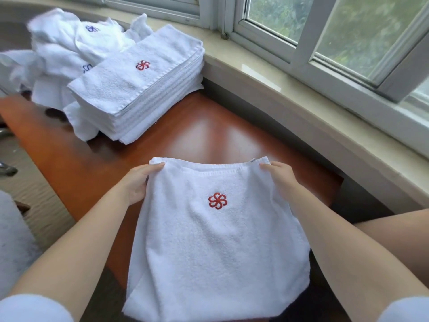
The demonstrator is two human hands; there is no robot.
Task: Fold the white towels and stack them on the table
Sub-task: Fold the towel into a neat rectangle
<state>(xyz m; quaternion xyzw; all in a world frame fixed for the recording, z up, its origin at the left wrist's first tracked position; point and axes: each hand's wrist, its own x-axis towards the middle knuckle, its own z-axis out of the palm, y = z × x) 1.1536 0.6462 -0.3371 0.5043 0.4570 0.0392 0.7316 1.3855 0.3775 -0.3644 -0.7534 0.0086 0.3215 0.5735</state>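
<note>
A white towel (216,247) with a red flower emblem hangs spread out in front of me, over the near edge of the brown table (197,135). My left hand (139,182) grips its upper left corner and my right hand (281,177) grips its upper right corner. A stack of several folded white towels (137,89) with the same red emblem on top stands at the far left of the table. Behind it lies a heap of unfolded white towels (69,43) with blue emblems.
A pale stone window sill (290,94) curves along the table's far and right side, with white-framed windows (301,31) above it. Carpeted floor (34,194) shows left of the table. My bare knee (394,228) is at the right.
</note>
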